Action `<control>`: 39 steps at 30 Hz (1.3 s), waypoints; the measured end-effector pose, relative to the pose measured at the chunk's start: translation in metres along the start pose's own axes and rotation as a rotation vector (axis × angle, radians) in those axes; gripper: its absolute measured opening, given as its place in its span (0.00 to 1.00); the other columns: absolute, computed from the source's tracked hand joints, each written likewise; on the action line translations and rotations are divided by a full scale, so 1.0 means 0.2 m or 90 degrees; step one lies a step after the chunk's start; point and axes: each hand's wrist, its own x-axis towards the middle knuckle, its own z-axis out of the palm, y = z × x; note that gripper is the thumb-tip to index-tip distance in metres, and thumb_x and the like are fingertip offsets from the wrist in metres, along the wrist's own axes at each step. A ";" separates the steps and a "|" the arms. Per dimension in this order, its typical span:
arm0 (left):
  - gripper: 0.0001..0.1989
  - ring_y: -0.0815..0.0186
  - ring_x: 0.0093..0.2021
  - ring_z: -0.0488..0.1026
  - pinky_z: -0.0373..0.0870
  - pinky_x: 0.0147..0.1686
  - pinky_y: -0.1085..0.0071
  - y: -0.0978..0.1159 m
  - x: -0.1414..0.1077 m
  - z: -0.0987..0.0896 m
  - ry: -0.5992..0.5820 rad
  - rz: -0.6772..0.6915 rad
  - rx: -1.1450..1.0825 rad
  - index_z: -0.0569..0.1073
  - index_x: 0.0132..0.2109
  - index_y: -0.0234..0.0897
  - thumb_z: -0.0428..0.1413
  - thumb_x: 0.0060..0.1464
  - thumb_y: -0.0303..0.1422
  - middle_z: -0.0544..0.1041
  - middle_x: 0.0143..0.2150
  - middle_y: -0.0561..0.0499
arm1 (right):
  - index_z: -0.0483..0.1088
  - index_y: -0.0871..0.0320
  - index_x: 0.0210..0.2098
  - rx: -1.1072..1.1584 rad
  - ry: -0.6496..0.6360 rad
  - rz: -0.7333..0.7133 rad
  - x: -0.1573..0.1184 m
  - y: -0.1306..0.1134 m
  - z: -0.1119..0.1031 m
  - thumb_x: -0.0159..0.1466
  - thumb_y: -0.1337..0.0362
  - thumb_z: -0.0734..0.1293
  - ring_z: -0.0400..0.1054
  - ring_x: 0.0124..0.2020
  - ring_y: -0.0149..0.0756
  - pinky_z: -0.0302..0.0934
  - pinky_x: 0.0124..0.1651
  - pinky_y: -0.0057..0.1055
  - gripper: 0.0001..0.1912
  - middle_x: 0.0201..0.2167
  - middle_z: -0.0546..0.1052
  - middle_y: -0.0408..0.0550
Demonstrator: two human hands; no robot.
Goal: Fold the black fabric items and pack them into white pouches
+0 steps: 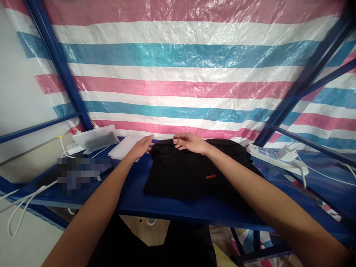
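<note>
A black garment (178, 178) with small red lettering lies folded on the blue shelf (133, 202). My left hand (143, 146) is just beyond its upper left corner, fingers apart and nothing in them, beside some white sheets (121, 147). Over the garment's far edge hovers my right hand (189, 142), its fingers slightly curled and apart, holding nothing. My right forearm passes above the garment's right part and hides some of it.
On the right lies a white power strip (275, 158) with a plug and cables. At the left are a white box-like device (96, 139), white cables (23, 200) and a blurred item. Blue metal posts (55, 59) and a striped sheet (178, 89) stand behind.
</note>
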 end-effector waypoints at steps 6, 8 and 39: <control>0.38 0.52 0.61 0.79 0.76 0.61 0.58 -0.05 0.03 0.03 0.037 0.092 0.140 0.66 0.76 0.37 0.64 0.62 0.32 0.74 0.71 0.38 | 0.79 0.58 0.62 -0.350 0.111 0.079 0.08 0.22 -0.10 0.74 0.51 0.72 0.81 0.53 0.50 0.73 0.56 0.39 0.23 0.54 0.85 0.60; 0.32 0.49 0.70 0.71 0.68 0.71 0.55 0.01 0.03 0.05 0.117 0.157 0.245 0.69 0.73 0.36 0.60 0.64 0.29 0.70 0.74 0.38 | 0.75 0.63 0.66 -0.416 0.157 0.143 0.12 0.30 -0.17 0.75 0.48 0.70 0.79 0.59 0.56 0.71 0.59 0.41 0.29 0.59 0.82 0.66; 0.16 0.45 0.58 0.78 0.74 0.65 0.45 0.06 -0.71 0.08 0.169 0.036 0.301 0.85 0.49 0.46 0.53 0.63 0.31 0.82 0.58 0.45 | 0.78 0.61 0.56 -0.225 0.037 0.065 0.61 -0.03 0.27 0.68 0.55 0.78 0.82 0.35 0.46 0.76 0.40 0.39 0.22 0.39 0.86 0.56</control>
